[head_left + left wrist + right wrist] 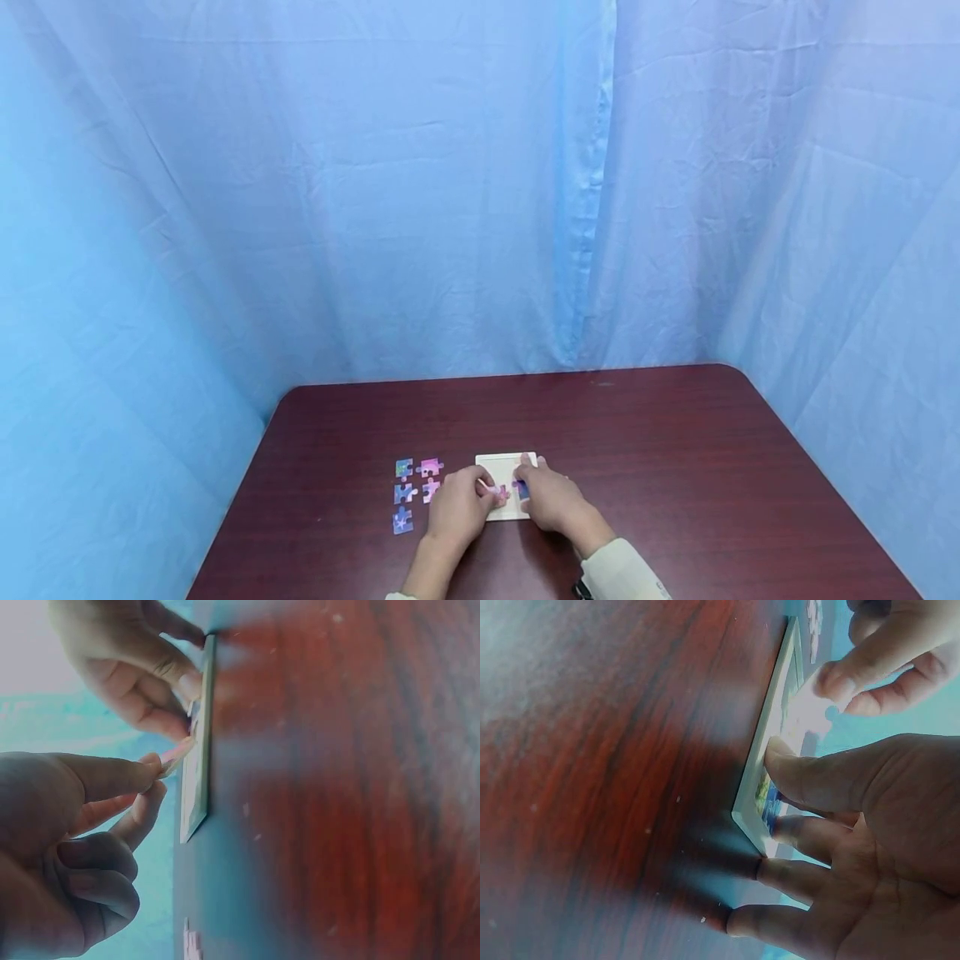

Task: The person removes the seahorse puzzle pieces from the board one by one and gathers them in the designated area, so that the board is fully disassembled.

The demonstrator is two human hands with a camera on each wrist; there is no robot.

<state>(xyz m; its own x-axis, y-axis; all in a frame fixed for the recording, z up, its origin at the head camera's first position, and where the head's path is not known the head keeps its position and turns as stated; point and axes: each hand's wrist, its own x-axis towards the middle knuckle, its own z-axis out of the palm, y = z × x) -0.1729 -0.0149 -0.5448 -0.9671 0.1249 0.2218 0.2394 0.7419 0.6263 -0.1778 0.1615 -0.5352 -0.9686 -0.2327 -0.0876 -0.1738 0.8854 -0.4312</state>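
A shallow light wooden tray [497, 457] lies on the table between the two hands. My left hand [459, 504] pinches a pink jigsaw piece [174, 756] by its edge between thumb and fingertip, tilted over the tray. Inside the tray, toward its right side, lies a blue jigsaw piece [771, 807]. My right hand [555, 498] reaches over that side, its thumb pressing down in the tray and a fingertip touching the blue piece. The other right fingers spread, fairly straight, over the tray's edge and onto the table.
Left of the tray, several loose pink and blue jigsaw pieces [402, 521] lie in two columns on the dark red wooden table [660, 442]. Light blue curtains [450, 208] hang behind the table and along both sides.
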